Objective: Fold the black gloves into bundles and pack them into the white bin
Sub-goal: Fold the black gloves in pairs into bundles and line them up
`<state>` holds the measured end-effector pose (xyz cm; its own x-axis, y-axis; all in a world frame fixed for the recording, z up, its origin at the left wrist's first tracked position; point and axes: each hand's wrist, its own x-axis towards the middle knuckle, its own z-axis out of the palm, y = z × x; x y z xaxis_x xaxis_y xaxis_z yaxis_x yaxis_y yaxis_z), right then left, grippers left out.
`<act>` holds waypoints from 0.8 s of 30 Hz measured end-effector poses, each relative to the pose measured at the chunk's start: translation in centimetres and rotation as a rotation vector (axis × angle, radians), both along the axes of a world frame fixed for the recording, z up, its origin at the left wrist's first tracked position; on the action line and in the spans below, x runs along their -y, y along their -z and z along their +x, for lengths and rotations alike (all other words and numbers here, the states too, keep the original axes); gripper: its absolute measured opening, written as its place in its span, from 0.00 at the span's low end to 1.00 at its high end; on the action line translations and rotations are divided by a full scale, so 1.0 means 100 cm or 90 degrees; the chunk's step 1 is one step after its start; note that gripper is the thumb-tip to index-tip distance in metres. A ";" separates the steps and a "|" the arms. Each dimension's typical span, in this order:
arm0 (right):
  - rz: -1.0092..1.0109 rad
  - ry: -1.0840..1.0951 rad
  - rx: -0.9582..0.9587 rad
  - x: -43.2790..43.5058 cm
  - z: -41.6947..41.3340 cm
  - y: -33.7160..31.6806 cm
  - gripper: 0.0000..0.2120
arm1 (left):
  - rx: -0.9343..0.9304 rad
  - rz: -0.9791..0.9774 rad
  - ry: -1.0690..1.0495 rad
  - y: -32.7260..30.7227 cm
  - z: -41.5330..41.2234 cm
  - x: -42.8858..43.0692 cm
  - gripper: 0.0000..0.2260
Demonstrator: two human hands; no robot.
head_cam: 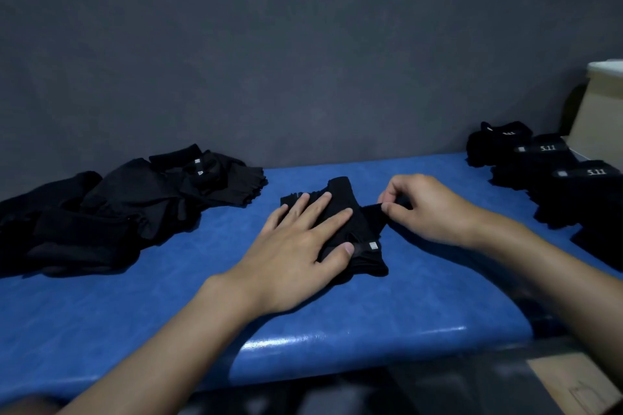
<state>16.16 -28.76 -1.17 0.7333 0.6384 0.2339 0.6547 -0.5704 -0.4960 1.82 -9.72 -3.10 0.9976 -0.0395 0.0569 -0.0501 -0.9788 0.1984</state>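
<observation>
A blue padded surface (135, 313) is set against a plain grey wall (303, 44), and the work is done at its middle. The left hand (296, 246) is laid flat on a black glove (340, 190), fingers straight and spread, the thumb pressed beside a small pale tab near the glove's near end. The right hand (428, 209) is curled, and a strip of the same glove is pinched between thumb and fingertips at the glove's right side. The glove is thus pinned from the left and drawn out to the right. Its long axis appears to run slantwise from far left to near right, so any fold is judged to come across from the right hand towards the pinning hand. How many layers lie under the palm cannot be made out, since black cloth on black gives no edges. A heap of loose gloves (118, 205) is spread well to the left, nearer the left hand. Folded bundles (546, 165), some marked with white lettering, are ranged along the right edge, nearer the right hand. Beyond them a white-topped container (606, 67) is cut off by the frame. Whether it is the bin, and what it holds, cannot be told.
</observation>
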 end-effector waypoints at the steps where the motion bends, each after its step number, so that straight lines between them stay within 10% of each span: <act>1: -0.018 0.002 0.009 0.001 0.000 0.000 0.04 | -0.002 0.002 0.000 0.000 0.000 0.000 0.32; 11: 0.103 -0.074 0.002 -0.010 -0.009 -0.004 0.08 | 0.018 -0.019 0.007 0.001 0.001 -0.001 0.31; 17: 0.077 -0.179 -0.018 -0.025 -0.018 0.002 0.10 | 0.129 -0.271 -0.067 -0.003 0.003 -0.017 0.32; 24: -0.151 -0.145 -0.020 -0.021 -0.017 0.005 0.25 | 0.029 -0.047 -0.054 -0.003 -0.002 -0.029 0.37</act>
